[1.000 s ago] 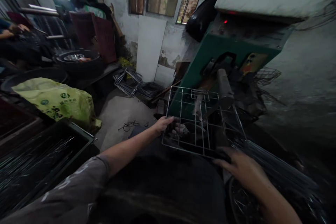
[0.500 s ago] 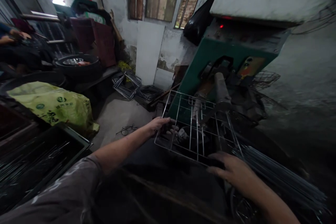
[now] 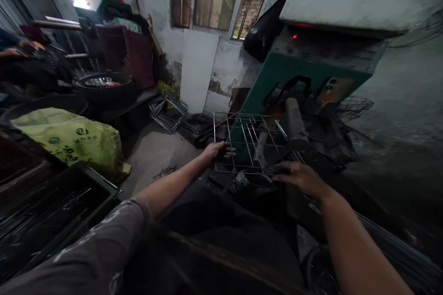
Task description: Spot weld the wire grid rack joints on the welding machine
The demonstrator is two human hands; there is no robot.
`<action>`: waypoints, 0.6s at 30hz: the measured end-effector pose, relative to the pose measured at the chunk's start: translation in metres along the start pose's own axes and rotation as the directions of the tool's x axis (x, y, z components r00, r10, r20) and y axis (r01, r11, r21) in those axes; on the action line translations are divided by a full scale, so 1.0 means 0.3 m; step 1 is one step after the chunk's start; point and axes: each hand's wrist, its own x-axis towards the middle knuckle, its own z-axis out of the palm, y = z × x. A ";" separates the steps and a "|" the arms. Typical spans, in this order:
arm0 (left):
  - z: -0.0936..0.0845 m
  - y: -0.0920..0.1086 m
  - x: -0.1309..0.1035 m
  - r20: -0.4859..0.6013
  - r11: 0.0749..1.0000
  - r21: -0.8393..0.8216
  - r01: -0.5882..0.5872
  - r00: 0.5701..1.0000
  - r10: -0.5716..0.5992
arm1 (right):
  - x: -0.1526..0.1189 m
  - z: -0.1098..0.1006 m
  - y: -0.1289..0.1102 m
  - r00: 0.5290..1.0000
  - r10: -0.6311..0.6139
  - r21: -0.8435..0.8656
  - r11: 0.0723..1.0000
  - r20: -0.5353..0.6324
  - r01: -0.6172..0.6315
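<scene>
The left hand (image 3: 215,150) clasped the wire rack (image 3: 249,143) at left; whether the right hand (image 3: 296,176) gripped was unclear; even support seemed best.

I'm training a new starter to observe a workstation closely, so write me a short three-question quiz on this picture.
1. Multiple choice: what colour is the small indicator light glowing on the green machine?
a) blue
b) red
c) white

2. True or false: the person's left grip is on the left side of the wire rack.

3. Fill in the blank: just beyond the open dark box at lower left lies a printed yellow-green ____.

Key
1: b, red.
2: True; the thumb and fingers close around its left edge.
3: Sack.
</scene>
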 end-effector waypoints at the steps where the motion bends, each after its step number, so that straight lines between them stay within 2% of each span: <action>1: 0.001 0.002 0.016 -0.007 1.000 -0.008 -0.004 1.000 0.004 | 0.015 -0.011 -0.002 1.000 -0.002 0.004 1.000 0.007 0.002; 7: 0.002 0.005 0.051 0.048 0.999 0.009 -0.034 0.998 0.034 | 0.057 -0.031 0.020 0.999 0.010 -0.045 0.999 0.052 -0.007; 11: -0.002 0.010 0.070 0.086 0.997 0.017 -0.069 0.994 0.068 | 0.066 -0.006 0.050 1.000 -0.015 -0.025 1.000 0.006 0.016; 15: -0.001 0.017 0.099 0.054 0.996 0.044 -0.075 0.996 0.072 | 0.077 0.000 0.055 1.000 -0.018 0.016 1.000 -0.019 0.018; 18: 0.005 0.017 0.108 0.029 0.998 0.031 -0.052 0.998 0.051 | 0.084 -0.003 0.065 0.998 -0.028 -0.020 0.999 -0.056 0.027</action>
